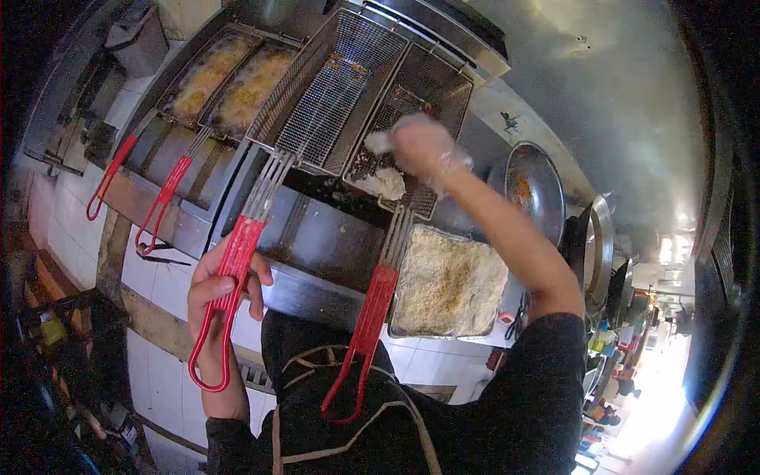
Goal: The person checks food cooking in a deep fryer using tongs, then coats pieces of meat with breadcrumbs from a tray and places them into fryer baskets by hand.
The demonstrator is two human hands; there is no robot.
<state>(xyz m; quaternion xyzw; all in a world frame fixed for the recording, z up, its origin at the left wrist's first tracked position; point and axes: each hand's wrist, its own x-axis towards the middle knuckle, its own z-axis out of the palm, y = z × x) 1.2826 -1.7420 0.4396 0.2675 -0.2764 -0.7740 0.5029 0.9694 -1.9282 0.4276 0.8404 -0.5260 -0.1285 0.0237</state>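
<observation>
My left hand (224,285) is closed round the red handle of a wire fryer basket (340,79), thumb on top. That basket holds only a few brown crumbs. To its right is a second fryer basket (451,87) with a red handle (372,309). A piece of food coated in white flour (386,184) lies at its near end, among dark crumbs. Over this basket, my right hand (423,146) wears a clear plastic glove and is blurred. Its fingers look closed on a whitish floured piece (380,142), whose shape is smeared.
A tray of breading flour (451,281) sits right of the second basket's handle. At the left, two red-handled baskets (210,75) stand in bubbling oil with golden food. Woks (534,186) line the right side. The steel fryer edge (309,293) runs before my body.
</observation>
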